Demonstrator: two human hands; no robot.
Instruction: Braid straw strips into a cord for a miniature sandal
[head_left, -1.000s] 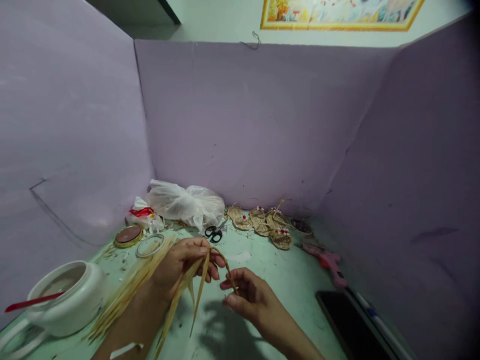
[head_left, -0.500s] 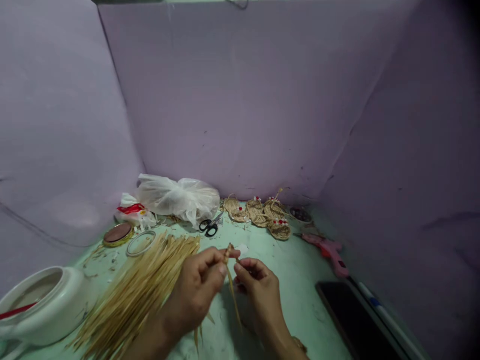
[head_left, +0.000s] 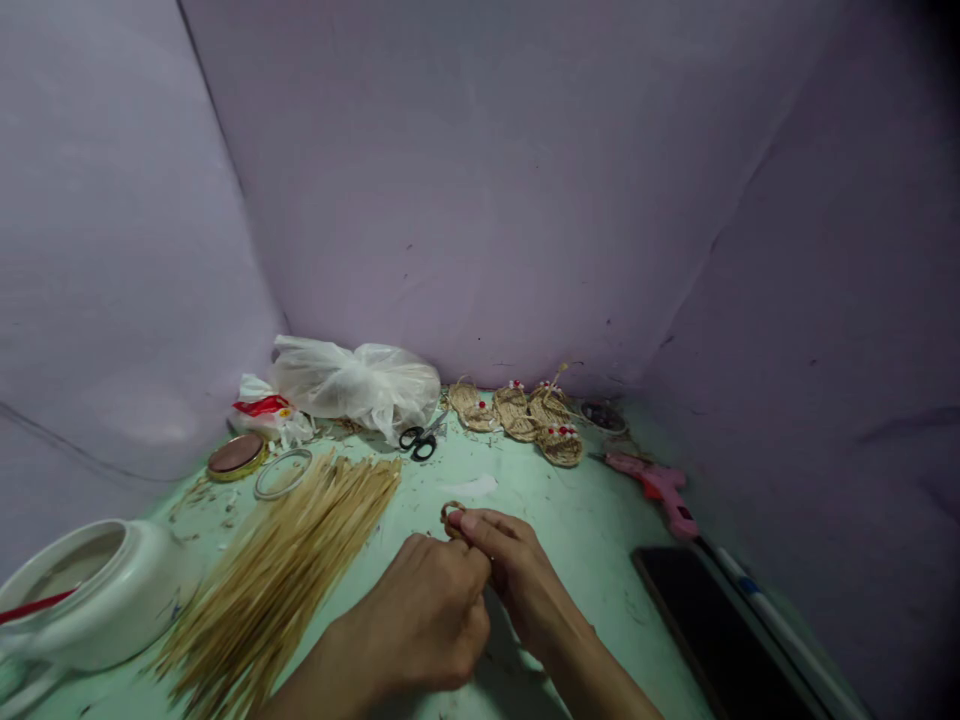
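A small loop of twisted straw braid [head_left: 451, 510] sticks up between the thumb and fingers of my right hand [head_left: 517, 565], which is closed on it. My left hand [head_left: 439, 610] is curled into a fist with its knuckles against the right hand's fingers. Whatever the left fist holds is hidden from view. To the left of both hands, a flat bundle of dry straw strips [head_left: 300, 570] lies on the pale green table [head_left: 600, 590].
Black-handled scissors [head_left: 421, 440], a white plastic bag [head_left: 356, 385] and small woven straw slippers [head_left: 517, 412] with red beads lie at the back. A pink glue gun [head_left: 660, 490] and dark phone [head_left: 712, 620] are on the right. A white pot [head_left: 127, 600] stands left.
The view has tilted down. My hands have come together from apart, and the left has turned into a fist beside the right. The braid's long arc and hanging strips are now mostly hidden.
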